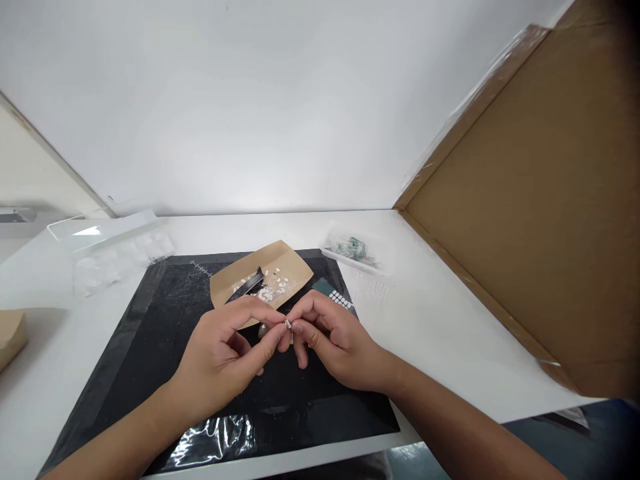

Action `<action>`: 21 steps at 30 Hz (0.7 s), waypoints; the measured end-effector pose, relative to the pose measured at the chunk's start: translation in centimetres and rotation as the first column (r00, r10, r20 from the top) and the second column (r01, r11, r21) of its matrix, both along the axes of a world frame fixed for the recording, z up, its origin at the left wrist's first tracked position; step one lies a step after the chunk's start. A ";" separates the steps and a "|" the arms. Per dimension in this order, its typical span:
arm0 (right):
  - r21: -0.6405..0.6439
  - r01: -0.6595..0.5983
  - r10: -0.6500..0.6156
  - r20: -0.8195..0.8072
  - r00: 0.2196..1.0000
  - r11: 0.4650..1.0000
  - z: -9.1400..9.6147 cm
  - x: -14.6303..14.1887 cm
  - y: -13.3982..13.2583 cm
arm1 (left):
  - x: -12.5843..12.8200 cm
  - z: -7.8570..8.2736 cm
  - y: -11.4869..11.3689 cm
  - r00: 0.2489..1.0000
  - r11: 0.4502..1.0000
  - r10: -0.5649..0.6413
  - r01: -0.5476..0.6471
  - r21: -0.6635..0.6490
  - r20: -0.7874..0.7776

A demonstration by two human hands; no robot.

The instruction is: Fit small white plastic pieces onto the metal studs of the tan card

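Observation:
My left hand (227,353) and my right hand (335,337) meet over the black mat (300,413), thumbs and forefingers pinched together. Between their fingertips is a tiny silvery-white piece (288,325), mostly covered by the fingers; its exact kind cannot be made out. Just behind my left fingers shows a small round shiny object (263,330), partly hidden. Beyond the hands lies a tan paper tray (293,257) with many little white bits (270,292) and a black strip-like tool (245,287) in it. A dark green card with rows of white dots (340,300) is beside my right hand.
At the back right stands a clear plastic box (355,250) of green and clear packets, with small translucent pieces (377,290) in front. A clear compartment case (123,257) sits at the left. Cardboard (525,200) walls the right side; another tan tray (13,337) is far left.

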State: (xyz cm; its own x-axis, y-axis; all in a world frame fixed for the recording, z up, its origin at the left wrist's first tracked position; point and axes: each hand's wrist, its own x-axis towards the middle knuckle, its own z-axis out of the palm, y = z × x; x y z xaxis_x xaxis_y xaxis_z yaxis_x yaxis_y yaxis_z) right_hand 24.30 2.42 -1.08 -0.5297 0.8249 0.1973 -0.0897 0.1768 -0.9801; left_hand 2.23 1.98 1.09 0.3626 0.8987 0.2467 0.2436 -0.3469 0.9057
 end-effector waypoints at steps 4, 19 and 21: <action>0.021 0.017 -0.017 0.025 1.000 1.000 -0.2 0.0 0.0 | 0.0 0.2 -0.1 0.998 0.998 0.020 -0.016 0.063 -0.063; 0.040 -0.184 0.178 0.122 0.976 0.982 0.6 0.7 0.0 | -0.8 0.5 0.5 0.936 0.943 -0.319 0.329 0.052 -0.147; 0.035 -0.228 0.222 0.129 0.966 0.973 0.8 0.9 0.1 | -0.9 0.6 0.6 0.930 0.936 -0.339 0.349 0.054 -0.140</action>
State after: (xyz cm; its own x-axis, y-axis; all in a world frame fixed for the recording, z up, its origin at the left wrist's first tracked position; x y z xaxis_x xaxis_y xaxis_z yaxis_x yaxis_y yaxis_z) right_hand 25.23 2.50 -0.30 -0.7234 0.6725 0.1562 -0.0114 0.2147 -0.9766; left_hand 1.29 2.55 1.65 0.6789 0.6934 0.2415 0.2077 -0.4969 0.8426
